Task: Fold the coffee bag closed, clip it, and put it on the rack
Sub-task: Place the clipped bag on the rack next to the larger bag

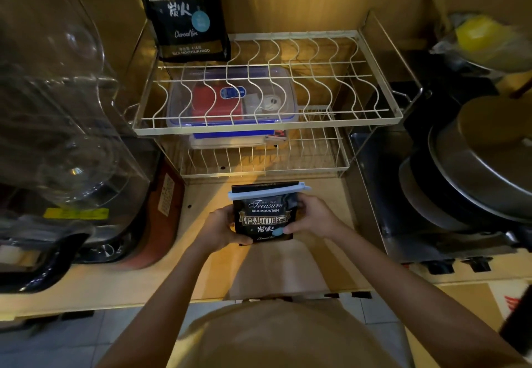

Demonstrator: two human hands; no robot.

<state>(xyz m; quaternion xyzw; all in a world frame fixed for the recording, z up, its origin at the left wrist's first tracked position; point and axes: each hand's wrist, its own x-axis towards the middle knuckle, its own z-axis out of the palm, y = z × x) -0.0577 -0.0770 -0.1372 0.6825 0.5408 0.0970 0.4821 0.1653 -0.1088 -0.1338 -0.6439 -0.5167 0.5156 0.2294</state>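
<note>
A black coffee bag (263, 215) is held above the wooden counter, in front of the wire rack (267, 121). A light blue clip (269, 190) runs across its folded top, tilted slightly up to the right. My left hand (220, 228) grips the bag's left and lower edge. On the bag's right side is my right hand (312, 215), with the thumb on the front. A second, larger black coffee bag (185, 12) stands upright on the rack's upper tier at the back left.
Under the upper tier sits a clear box with a blue lid (230, 100). A clear jug and appliance (63, 114) crowd the left. Stacked pans and lids (475, 163) fill the right. The wooden counter (259, 267) lies below my hands.
</note>
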